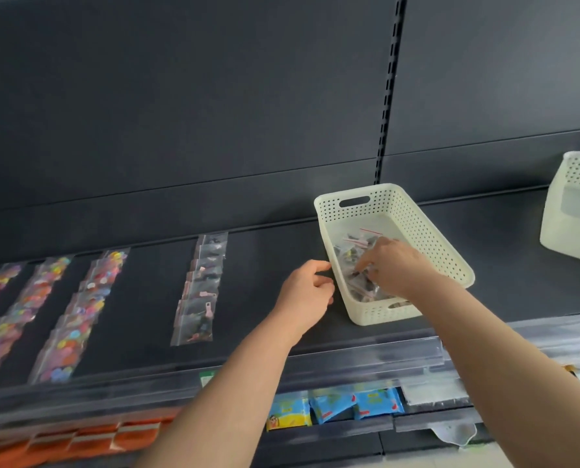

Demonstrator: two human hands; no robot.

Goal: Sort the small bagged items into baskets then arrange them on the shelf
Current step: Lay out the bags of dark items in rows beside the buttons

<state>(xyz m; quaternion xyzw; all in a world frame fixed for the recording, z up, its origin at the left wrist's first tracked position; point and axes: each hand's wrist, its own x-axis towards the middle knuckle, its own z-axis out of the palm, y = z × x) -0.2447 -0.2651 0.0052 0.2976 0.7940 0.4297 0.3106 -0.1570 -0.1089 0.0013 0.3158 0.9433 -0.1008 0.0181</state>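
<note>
Head camera: the right hand (391, 265) reaches from the front down into the basket (428, 238), wrist over its near right rim, fingers bent down and pinching at the small bags (351, 249) heaped on its floor. The left hand (307, 292) is just left of the basket, knuckles up, fingers loosely curled, thumb tip at the basket's left wall; I cannot tell whether it has hold of the wall.

The basket stands on the dark shelf (265, 261). Left of the basket, apart from it, lies a row of clear bags (202, 285); further left are rows of bags with coloured pieces (79, 305). A second basket (569, 211) stands well to its right. Below the basket are blue packets (376, 405).

The basket's long axis runs front to back, its far end near the back panel, a handle slot in each short end.
</note>
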